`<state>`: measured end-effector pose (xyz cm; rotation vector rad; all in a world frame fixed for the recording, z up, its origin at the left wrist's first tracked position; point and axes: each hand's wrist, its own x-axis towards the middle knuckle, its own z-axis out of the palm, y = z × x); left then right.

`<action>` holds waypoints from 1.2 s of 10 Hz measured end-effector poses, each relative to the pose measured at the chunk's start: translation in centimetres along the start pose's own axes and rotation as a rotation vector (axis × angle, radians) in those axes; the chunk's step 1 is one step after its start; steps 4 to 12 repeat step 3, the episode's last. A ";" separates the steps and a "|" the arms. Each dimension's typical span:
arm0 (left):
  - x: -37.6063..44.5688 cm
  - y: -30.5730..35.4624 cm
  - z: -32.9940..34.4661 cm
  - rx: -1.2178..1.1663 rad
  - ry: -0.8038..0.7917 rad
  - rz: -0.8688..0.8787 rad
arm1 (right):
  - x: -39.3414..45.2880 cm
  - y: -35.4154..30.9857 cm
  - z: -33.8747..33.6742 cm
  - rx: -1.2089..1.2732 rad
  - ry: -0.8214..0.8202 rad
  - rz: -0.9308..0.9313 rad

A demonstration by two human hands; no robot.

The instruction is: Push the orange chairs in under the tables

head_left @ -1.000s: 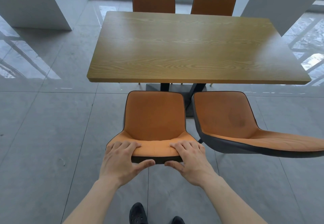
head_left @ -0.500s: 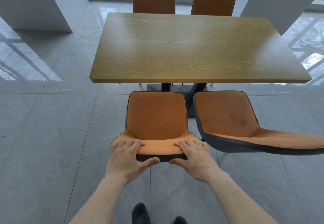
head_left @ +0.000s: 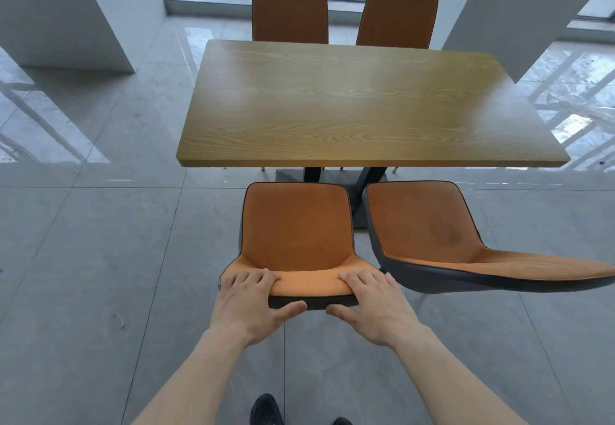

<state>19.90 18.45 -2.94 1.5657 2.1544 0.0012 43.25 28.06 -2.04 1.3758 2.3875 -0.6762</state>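
Fingers (head_left: 256,277) of the left hand (head_left: 248,305) curl over the top edge of the near orange chair's backrest (head_left: 309,286), thumb pressed to its dark rear shell; the right hand (head_left: 377,305) grips the same edge just beside it, at 3 o'clock. That near orange chair (head_left: 296,228) stands at 6 o'clock of the wooden table (head_left: 359,108), its seat short of the tabletop's near edge. A second orange chair (head_left: 432,235) sits close at its 3 o'clock, turned aside. Two more orange chairs (head_left: 289,8) stand at the table's 12 o'clock side.
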 end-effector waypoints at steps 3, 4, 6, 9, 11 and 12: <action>-1.8 -0.3 -3.5 -0.033 0.023 0.003 | -2.6 -1.2 -2.7 0.011 0.020 0.070; -1.8 -0.3 -3.5 -0.033 0.023 0.003 | -2.6 -1.2 -2.7 0.011 0.020 0.070; -1.8 -0.3 -3.5 -0.033 0.023 0.003 | -2.6 -1.2 -2.7 0.011 0.020 0.070; -1.8 -0.3 -3.5 -0.033 0.023 0.003 | -2.6 -1.2 -2.7 0.011 0.020 0.070; -1.8 -0.3 -3.5 -0.033 0.023 0.003 | -2.6 -1.2 -2.7 0.011 0.020 0.070; -1.8 -0.3 -3.5 -0.033 0.023 0.003 | -2.6 -1.2 -2.7 0.011 0.020 0.070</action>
